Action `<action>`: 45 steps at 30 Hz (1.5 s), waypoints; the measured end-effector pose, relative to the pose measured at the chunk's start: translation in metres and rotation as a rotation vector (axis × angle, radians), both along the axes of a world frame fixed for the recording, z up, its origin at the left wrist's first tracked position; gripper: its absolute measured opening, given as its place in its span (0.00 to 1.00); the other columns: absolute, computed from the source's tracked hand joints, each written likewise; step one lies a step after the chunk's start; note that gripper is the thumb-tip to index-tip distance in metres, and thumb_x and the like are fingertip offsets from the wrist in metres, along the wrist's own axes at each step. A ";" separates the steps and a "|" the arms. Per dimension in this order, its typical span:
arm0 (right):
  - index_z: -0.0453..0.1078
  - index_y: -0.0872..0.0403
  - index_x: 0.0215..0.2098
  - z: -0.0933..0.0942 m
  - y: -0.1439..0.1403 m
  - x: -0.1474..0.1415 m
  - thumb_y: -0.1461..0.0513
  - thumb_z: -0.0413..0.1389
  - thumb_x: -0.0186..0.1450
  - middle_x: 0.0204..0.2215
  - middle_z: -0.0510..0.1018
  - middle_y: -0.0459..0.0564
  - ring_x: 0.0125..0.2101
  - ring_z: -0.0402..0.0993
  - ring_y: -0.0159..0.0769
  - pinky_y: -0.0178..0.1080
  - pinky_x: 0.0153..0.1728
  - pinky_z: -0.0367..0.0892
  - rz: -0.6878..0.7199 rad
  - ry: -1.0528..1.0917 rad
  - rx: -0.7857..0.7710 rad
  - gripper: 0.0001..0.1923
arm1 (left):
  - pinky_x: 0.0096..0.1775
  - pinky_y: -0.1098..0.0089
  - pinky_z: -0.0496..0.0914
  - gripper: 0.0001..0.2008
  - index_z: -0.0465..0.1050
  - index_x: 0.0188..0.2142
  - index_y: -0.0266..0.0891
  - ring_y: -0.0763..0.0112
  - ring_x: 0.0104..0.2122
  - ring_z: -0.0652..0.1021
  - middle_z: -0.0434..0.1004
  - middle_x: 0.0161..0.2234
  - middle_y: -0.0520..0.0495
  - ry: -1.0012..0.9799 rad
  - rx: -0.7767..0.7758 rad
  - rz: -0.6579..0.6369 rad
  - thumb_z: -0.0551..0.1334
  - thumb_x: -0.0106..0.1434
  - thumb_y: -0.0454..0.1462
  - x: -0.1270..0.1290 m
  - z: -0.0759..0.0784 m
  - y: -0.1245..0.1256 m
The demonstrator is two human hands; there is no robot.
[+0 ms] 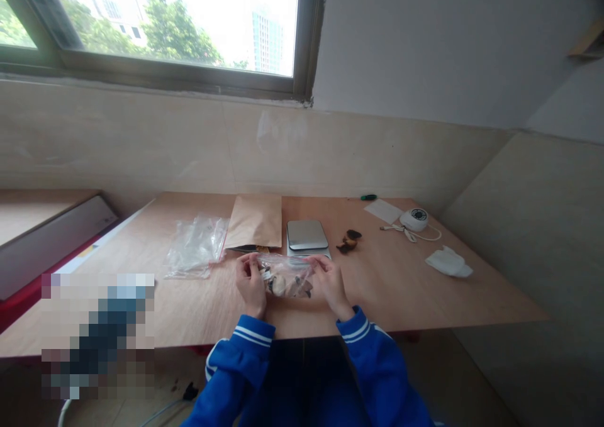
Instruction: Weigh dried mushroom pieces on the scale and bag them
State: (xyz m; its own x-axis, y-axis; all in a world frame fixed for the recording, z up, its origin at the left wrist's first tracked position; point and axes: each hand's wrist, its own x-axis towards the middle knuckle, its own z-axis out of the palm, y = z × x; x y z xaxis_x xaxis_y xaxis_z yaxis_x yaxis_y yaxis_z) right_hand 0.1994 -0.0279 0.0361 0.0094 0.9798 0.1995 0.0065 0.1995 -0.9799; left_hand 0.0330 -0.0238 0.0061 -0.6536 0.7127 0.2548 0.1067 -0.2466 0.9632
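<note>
Clear bag [287, 281] of small pieces held above the counter [401, 288] edge, top pinched by left hand [250, 285] and right hand [330, 283] — an uneven pull risks contents being spilled

Desk [425, 301]: light orange-tan wood grain. Sleeves [250, 345]: bright blue, white double stripe at each cuff. Small bag [287, 279] between the hands: clear, contents dark brown and pale beige. Loose plastic bags [195, 246]: clear, thin red edge. Paper envelope [255, 221]: kraft brown. Scale [306, 235]: silver-grey top, white base. Dried pieces [349, 241]: dark brown to black. Screwdriver [368, 197]: green handle. Round device [415, 218]: white, black dial ring. Crumpled tissue [447, 262]: white.
</note>
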 end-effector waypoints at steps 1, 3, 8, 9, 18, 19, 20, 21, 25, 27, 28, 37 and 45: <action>0.73 0.54 0.32 0.000 0.000 -0.001 0.48 0.55 0.60 0.22 0.76 0.47 0.24 0.74 0.37 0.39 0.29 0.68 -0.008 0.014 -0.019 0.17 | 0.30 0.72 0.63 0.14 0.67 0.33 0.40 0.72 0.25 0.68 0.65 0.25 0.54 0.001 0.000 -0.002 0.56 0.61 0.49 0.000 0.001 0.000; 0.73 0.55 0.33 0.000 0.000 0.001 0.47 0.55 0.59 0.18 0.75 0.47 0.22 0.73 0.36 0.37 0.26 0.67 -0.023 0.028 -0.048 0.19 | 0.31 0.72 0.63 0.14 0.67 0.32 0.40 0.72 0.26 0.68 0.66 0.25 0.54 -0.006 -0.004 -0.024 0.56 0.61 0.49 0.000 0.003 -0.001; 0.70 0.55 0.35 -0.009 0.004 0.013 0.44 0.54 0.59 0.17 0.75 0.46 0.21 0.74 0.36 0.36 0.24 0.66 -0.067 0.056 -0.095 0.23 | 0.29 0.73 0.62 0.16 0.66 0.28 0.40 0.74 0.23 0.65 0.61 0.22 0.55 -0.070 -0.008 -0.186 0.56 0.60 0.50 0.000 0.004 0.000; 0.69 0.55 0.36 -0.011 0.004 0.015 0.44 0.54 0.59 0.18 0.75 0.47 0.21 0.75 0.36 0.36 0.25 0.67 -0.059 0.064 -0.105 0.23 | 0.29 0.73 0.62 0.16 0.66 0.27 0.40 0.74 0.23 0.64 0.60 0.21 0.55 -0.077 -0.007 -0.215 0.56 0.60 0.50 0.000 0.003 0.001; 0.69 0.54 0.35 -0.033 -0.005 0.021 0.44 0.57 0.56 0.32 0.79 0.52 0.35 0.77 0.42 0.43 0.38 0.71 -0.008 0.084 -0.136 0.23 | 0.28 0.74 0.63 0.17 0.67 0.29 0.39 0.75 0.24 0.67 0.64 0.22 0.55 -0.201 -0.052 -0.333 0.60 0.56 0.51 0.005 0.004 0.001; 0.68 0.54 0.36 -0.035 -0.005 0.022 0.44 0.55 0.57 0.31 0.79 0.52 0.35 0.77 0.42 0.44 0.38 0.71 -0.054 0.091 -0.131 0.23 | 0.27 0.74 0.63 0.17 0.68 0.30 0.39 0.75 0.24 0.68 0.66 0.23 0.54 -0.229 -0.075 -0.386 0.61 0.55 0.51 0.006 0.005 0.000; 0.68 0.54 0.36 -0.036 -0.004 0.023 0.44 0.54 0.58 0.30 0.79 0.52 0.34 0.77 0.42 0.44 0.38 0.71 -0.095 0.092 -0.124 0.23 | 0.27 0.74 0.63 0.17 0.68 0.31 0.39 0.75 0.25 0.69 0.68 0.25 0.53 -0.249 -0.094 -0.442 0.62 0.54 0.50 0.008 0.006 -0.001; 0.68 0.54 0.37 -0.037 -0.004 0.025 0.44 0.53 0.59 0.29 0.79 0.51 0.33 0.77 0.42 0.44 0.38 0.71 -0.128 0.086 -0.116 0.23 | 0.27 0.74 0.63 0.17 0.69 0.32 0.38 0.74 0.25 0.70 0.70 0.26 0.52 -0.257 -0.108 -0.494 0.63 0.53 0.50 0.009 0.006 -0.001; 0.67 0.54 0.40 -0.038 -0.004 0.031 0.44 0.50 0.61 0.24 0.79 0.49 0.30 0.77 0.42 0.42 0.35 0.70 -0.181 0.053 -0.103 0.23 | 0.26 0.74 0.63 0.17 0.70 0.31 0.38 0.74 0.25 0.71 0.73 0.26 0.51 -0.233 -0.105 -0.557 0.64 0.52 0.50 0.013 0.008 -0.002; 0.67 0.54 0.41 -0.038 -0.005 0.032 0.44 0.49 0.62 0.23 0.79 0.49 0.28 0.77 0.41 0.41 0.34 0.70 -0.186 0.052 -0.100 0.23 | 0.26 0.74 0.63 0.17 0.70 0.31 0.38 0.75 0.24 0.70 0.72 0.25 0.52 -0.225 -0.103 -0.540 0.64 0.52 0.49 0.013 0.008 -0.002; 0.67 0.54 0.41 -0.038 -0.006 0.032 0.45 0.49 0.63 0.23 0.78 0.49 0.28 0.76 0.41 0.41 0.34 0.70 -0.189 0.053 -0.100 0.23 | 0.26 0.74 0.63 0.17 0.70 0.31 0.38 0.76 0.23 0.70 0.71 0.24 0.53 -0.224 -0.102 -0.536 0.64 0.52 0.49 0.013 0.008 -0.002; 0.69 0.53 0.39 -0.039 -0.006 0.036 0.45 0.48 0.63 0.36 0.77 0.52 0.32 0.74 0.38 0.39 0.34 0.69 -0.283 0.000 -0.076 0.21 | 0.25 0.74 0.63 0.16 0.70 0.30 0.38 0.76 0.22 0.69 0.70 0.22 0.54 -0.183 -0.128 -0.538 0.65 0.51 0.49 0.013 0.008 -0.001; 0.68 0.54 0.39 -0.047 -0.004 0.038 0.48 0.52 0.62 0.34 0.77 0.51 0.31 0.74 0.38 0.38 0.31 0.70 -0.361 0.045 -0.047 0.19 | 0.32 0.72 0.67 0.17 0.71 0.30 0.37 0.71 0.28 0.74 0.74 0.26 0.51 -0.089 -0.151 -0.531 0.64 0.52 0.50 0.010 0.005 -0.001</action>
State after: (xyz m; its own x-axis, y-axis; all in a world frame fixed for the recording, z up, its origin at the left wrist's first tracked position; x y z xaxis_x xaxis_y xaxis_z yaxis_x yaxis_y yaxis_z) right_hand 0.2369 -0.0318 -0.0109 0.3639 0.9199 0.1461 0.0254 0.1470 -0.9888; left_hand 0.0432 -0.0247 0.0115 -0.2089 0.9743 0.0847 -0.0783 -0.1030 0.9916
